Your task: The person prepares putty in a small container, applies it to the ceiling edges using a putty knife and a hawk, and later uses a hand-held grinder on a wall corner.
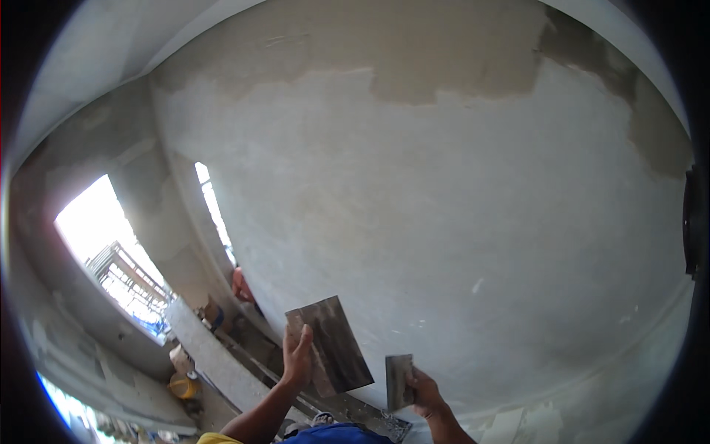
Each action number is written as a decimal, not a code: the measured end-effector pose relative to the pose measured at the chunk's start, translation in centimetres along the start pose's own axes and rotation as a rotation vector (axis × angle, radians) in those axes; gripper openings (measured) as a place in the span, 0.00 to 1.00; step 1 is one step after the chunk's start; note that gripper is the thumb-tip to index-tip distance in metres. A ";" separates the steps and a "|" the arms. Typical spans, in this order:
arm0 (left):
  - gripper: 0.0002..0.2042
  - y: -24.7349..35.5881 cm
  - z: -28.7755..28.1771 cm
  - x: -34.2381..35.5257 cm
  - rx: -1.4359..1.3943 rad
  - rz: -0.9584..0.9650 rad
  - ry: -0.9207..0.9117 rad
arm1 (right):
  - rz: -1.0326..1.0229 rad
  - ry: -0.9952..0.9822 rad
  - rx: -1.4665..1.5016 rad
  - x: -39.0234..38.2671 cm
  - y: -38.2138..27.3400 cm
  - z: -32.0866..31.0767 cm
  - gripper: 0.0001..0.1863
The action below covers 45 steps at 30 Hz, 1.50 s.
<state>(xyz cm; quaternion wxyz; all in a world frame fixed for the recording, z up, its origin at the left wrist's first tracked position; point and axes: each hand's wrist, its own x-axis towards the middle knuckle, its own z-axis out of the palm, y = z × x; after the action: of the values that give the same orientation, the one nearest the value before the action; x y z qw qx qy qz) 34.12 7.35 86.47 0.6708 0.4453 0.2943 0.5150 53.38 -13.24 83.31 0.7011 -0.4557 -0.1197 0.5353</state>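
Note:
My left hand point(297, 361) is closed on the near-left edge of a large rectangular plastering trowel point(342, 344), its thumb lying over the face. Dark, wet-looking smears streak the metal; the rest of the grip is hidden behind it. To the right, my right hand point(427, 394) grips a smaller putty knife point(398, 381) with a flat, roughly rectangular blade, held upright. The two tools are a short gap apart. Beyond them rises a broad grey plastered wall point(444, 214), with darker, damp-looking plaster point(458, 59) along its top and upper right.
On the left, a bright window point(111, 229) and a narrow opening point(213, 203) break the walls. Below, a long pale plank point(211, 355) runs toward me. A yellow bucket point(183, 386) stands to its left. A dark object point(692, 222) sits at the far right edge.

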 end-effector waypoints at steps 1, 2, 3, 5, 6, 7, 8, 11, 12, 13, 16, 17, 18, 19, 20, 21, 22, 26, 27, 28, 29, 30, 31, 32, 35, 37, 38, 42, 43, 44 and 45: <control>0.17 -1.1 -0.1 -0.1 -0.016 0.023 -0.011 | 0.115 -0.094 0.021 0.2 0.7 0.0 0.28; 0.17 -1.6 0.1 -0.2 -0.028 0.051 -0.023 | 0.231 -0.190 0.044 0.8 1.3 0.3 0.28; 0.18 -1.9 0.5 -0.8 -0.003 0.070 -0.018 | 0.256 -0.146 -0.003 1.5 2.2 1.4 0.28; 0.18 -3.3 -0.2 -2.2 0.039 0.015 -0.019 | 0.206 -0.114 0.014 4.2 4.7 -0.6 0.25; 0.19 -4.0 -0.6 -3.0 0.082 -0.046 -0.041 | 0.142 -0.072 0.043 5.0 4.7 -0.4 0.22; 0.19 -5.0 -1.6 -3.3 0.129 -0.088 -0.046 | 0.052 0.047 0.022 5.4 4.4 -0.3 0.19; 0.19 -4.8 -1.5 -3.7 0.124 -0.082 -0.025 | 0.064 0.034 0.009 6.3 4.6 -1.2 0.19; 0.18 -3.8 -1.3 -4.8 -0.146 -0.257 -0.015 | -0.257 0.324 -0.100 8.2 4.5 -2.9 0.17; 0.16 -4.3 -1.5 -4.8 -0.116 -0.249 0.063 | -0.245 0.305 -0.112 7.6 4.1 -2.4 0.17; 0.15 -4.8 -1.8 -4.8 -0.086 -0.243 0.141 | -0.394 0.287 -0.215 6.9 4.0 -1.7 0.18; 0.15 -5.2 -3.1 -4.2 -0.370 -0.827 0.270 | -0.630 0.104 -0.283 3.2 2.5 1.8 0.16; 0.18 -6.1 -3.7 -4.3 -0.473 -0.910 0.296 | -0.828 0.015 -0.549 2.5 2.3 2.4 0.14; 0.18 -5.9 -3.3 -4.9 -0.479 -0.904 0.313 | -1.024 -0.073 -0.812 2.0 2.3 2.9 0.13; 0.18 -5.7 -2.6 -5.6 -0.472 -0.933 0.298 | -1.073 -0.213 -0.828 1.7 2.3 3.5 0.10; 0.18 -5.5 -2.2 -6.2 -0.462 -0.965 0.275 | -1.086 -0.361 -0.831 2.4 3.8 2.4 0.12; 0.19 -5.8 -2.5 -6.7 -0.473 -0.995 0.239 | -1.106 -0.346 -0.953 3.2 4.4 2.0 0.13; 0.19 -5.8 -2.8 -7.3 -0.472 -0.991 0.252 | -1.126 -0.329 -1.075 4.0 4.7 1.4 0.14; 0.19 -5.6 -4.2 -8.4 -0.441 -0.929 0.197 | -1.019 -0.264 -1.207 5.5 2.9 0.8 0.16; 0.19 -4.6 -3.8 -8.5 -0.453 -0.933 0.262 | -1.087 -0.281 -1.073 4.3 2.4 1.9 0.14; 0.19 -4.1 -3.6 -8.6 -0.465 -0.938 0.327 | -1.151 -0.294 -0.937 3.3 2.0 3.0 0.13; 0.19 -4.5 -3.7 -8.5 -0.466 -0.952 0.339 | -1.221 -0.405 -0.837 2.5 1.6 4.3 0.12; 0.19 -4.7 -3.9 -8.8 -0.462 -0.955 0.347 | -1.199 -0.497 -0.820 2.2 2.2 4.5 0.13; 0.20 -4.8 -3.9 -9.0 -0.492 -0.949 0.290 | -1.234 -0.491 -0.884 2.4 2.9 4.2 0.14; 0.20 -4.7 -3.7 -8.9 -0.520 -0.945 0.229 | -1.271 -0.481 -0.952 3.1 3.7 3.8 0.14; 0.21 -4.4 -4.8 -9.2 -0.532 -0.897 0.213 | -1.058 -0.374 -1.097 7.5 4.5 0.1 0.14; 0.22 -2.9 -4.7 -9.1 -0.541 -0.794 0.227 | -0.592 -0.149 -0.952 7.5 4.7 -2.3 0.10; 0.21 -4.1 -6.1 -9.0 -0.491 -0.689 0.203 | -0.398 -0.052 -0.819 7.4 4.8 -3.1 0.11; 0.18 -1.5 -3.3 -8.9 -0.193 -0.280 0.388 | 0.049 -0.176 0.070 5.3 2.4 -0.7 0.18; 0.18 -1.9 -3.7 -8.8 -0.178 -0.181 0.379 | 0.229 -0.328 0.076 5.5 2.9 -1.6 0.24; 0.18 -2.7 -3.8 -8.6 -0.174 -0.184 0.376 | 0.404 -0.476 0.084 5.8 3.6 -2.5 0.29; 0.18 -3.8 -3.8 -8.6 -0.148 -0.155 0.353 | 0.444 -0.497 0.017 5.8 4.8 -2.2 0.31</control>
<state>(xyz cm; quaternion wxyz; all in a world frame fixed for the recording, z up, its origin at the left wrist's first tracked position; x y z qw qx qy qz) 29.92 0.04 80.86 0.6773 0.2735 0.4019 0.5523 54.08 -9.29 76.51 0.5203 -0.3203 -0.1803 0.7708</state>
